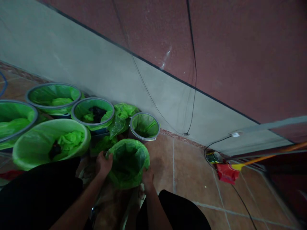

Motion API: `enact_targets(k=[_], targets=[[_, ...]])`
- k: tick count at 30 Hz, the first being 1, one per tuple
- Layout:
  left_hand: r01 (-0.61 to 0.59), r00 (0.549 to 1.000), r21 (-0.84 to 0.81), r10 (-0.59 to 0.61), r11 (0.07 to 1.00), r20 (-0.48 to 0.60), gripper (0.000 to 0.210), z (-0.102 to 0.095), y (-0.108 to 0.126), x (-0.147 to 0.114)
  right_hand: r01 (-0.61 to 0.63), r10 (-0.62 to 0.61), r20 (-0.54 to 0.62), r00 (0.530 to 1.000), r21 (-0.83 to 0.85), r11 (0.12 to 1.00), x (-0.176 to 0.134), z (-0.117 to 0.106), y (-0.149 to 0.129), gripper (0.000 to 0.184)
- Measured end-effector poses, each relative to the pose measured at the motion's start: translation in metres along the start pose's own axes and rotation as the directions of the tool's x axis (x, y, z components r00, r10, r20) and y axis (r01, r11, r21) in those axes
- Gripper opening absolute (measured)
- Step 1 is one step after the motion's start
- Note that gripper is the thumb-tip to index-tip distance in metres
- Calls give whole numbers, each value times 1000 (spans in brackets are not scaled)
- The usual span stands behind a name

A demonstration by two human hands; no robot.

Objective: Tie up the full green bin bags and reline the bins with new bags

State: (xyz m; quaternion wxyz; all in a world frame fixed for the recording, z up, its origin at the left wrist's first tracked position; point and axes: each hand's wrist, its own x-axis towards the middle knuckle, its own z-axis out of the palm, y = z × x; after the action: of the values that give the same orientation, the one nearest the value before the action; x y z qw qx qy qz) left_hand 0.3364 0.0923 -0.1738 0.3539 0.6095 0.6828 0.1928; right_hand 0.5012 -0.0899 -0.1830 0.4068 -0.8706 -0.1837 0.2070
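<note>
A small round bin with a green bin liner (pixel 128 182) folded over its rim stands between my legs. My left hand (pixel 104 164) is closed on the liner at the left of the rim, thumb and fingers pinching the edge. On the right side of the same rim, my right hand (pixel 147 177) grips the liner too, its fingers partly hidden. The bin's inside is dark and I cannot make out its bottom. Just behind it, by the wall, is a smaller lined bin (pixel 145 126) with a grey rim.
To the left stand several lined bins, among them a large pale-rimmed bin (pixel 24 159) and a grey-rimmed bin (pixel 74 113) holding a black bundle. A loose green bag (pixel 123 113) lies by the wall. At right are a red dustpan (pixel 226 173), a yellow-orange handle (pixel 259 158) and a black cable (pixel 243 203).
</note>
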Motion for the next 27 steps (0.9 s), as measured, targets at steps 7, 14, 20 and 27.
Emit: enact_targets(k=[7, 14, 20, 27], targets=[[-17, 998, 53, 14, 998, 55, 43, 8, -2, 0, -74, 17, -168, 986, -337, 939, 4, -28, -33, 50], [-167, 985, 75, 170, 983, -36, 42, 11, 7, 7, 370, -352, 126, 928, -444, 816, 32, 15, -109, 49], [-97, 988, -3, 96, 995, 123, 42, 8, 15, -5, 516, -338, 396, 854, -554, 653, 47, 69, -121, 54], [-76, 989, -90, 87, 993, 116, 45, 6, 18, -15, 502, -290, 416, 862, -618, 605, 62, 87, -105, 51]])
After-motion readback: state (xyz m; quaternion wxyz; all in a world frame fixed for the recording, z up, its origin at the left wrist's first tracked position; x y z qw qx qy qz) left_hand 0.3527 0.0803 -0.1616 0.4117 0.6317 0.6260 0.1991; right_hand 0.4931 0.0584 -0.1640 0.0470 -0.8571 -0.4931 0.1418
